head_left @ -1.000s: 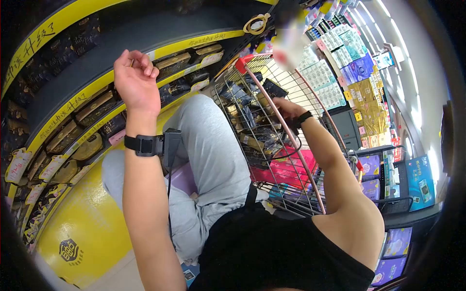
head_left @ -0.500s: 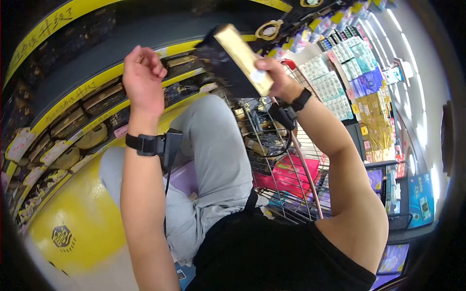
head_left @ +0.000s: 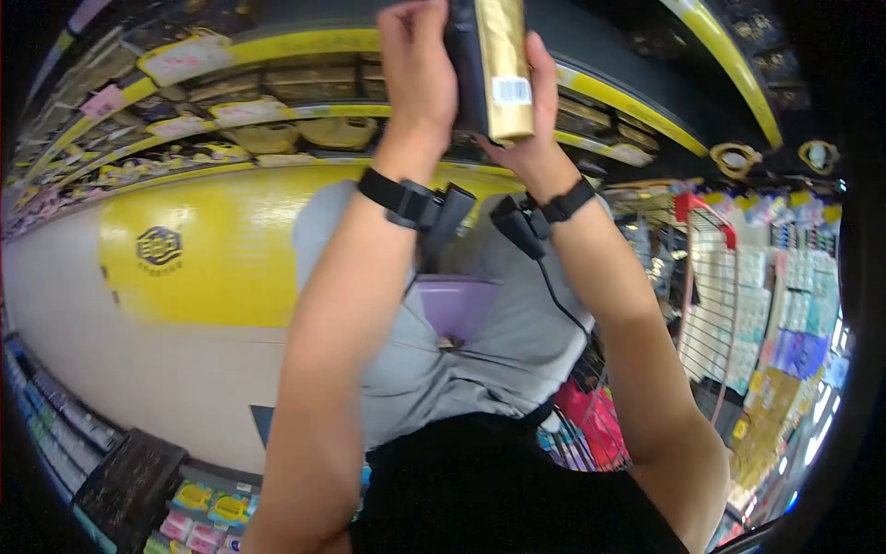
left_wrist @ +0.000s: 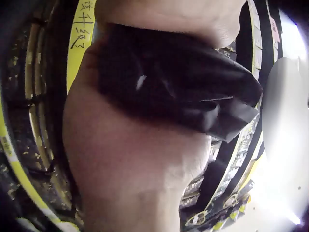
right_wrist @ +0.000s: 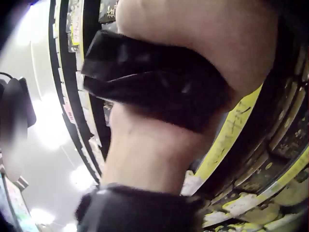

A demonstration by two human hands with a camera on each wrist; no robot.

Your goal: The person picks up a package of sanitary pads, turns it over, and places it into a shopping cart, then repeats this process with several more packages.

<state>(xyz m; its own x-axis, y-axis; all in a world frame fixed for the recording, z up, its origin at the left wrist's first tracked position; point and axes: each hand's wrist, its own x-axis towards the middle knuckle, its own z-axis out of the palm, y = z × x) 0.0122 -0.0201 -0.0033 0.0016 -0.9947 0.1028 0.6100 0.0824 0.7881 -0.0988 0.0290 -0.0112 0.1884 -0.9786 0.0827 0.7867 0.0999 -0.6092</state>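
A black package with a gold side and a barcode label [head_left: 496, 69] is at the top centre of the head view, between the two hands. The left hand [head_left: 423, 88] grips it at its dark side; some fingertips are cut off by the frame edge. On the gold side rests the thumb of the right hand [head_left: 543, 97], whose other fingers are behind the package. In the left wrist view the dark wrapping [left_wrist: 178, 84] lies between the left hand [left_wrist: 133, 145] and the other hand above. The right wrist view shows the same wrapping [right_wrist: 154, 82] against the right hand [right_wrist: 149, 140].
Shelves with yellow edge strips [head_left: 323, 43] and dark packages run across the front. A shopping cart with red corners [head_left: 709, 305] stands at the right, a pink package [head_left: 591, 420] low in it. Between the person's knees is a purple surface [head_left: 455, 303]. More stocked shelves are at the far right.
The right hand has brought the package from the cart side to in front of the shelves. The left hand, empty before, now grips it too. The head view has swung left.
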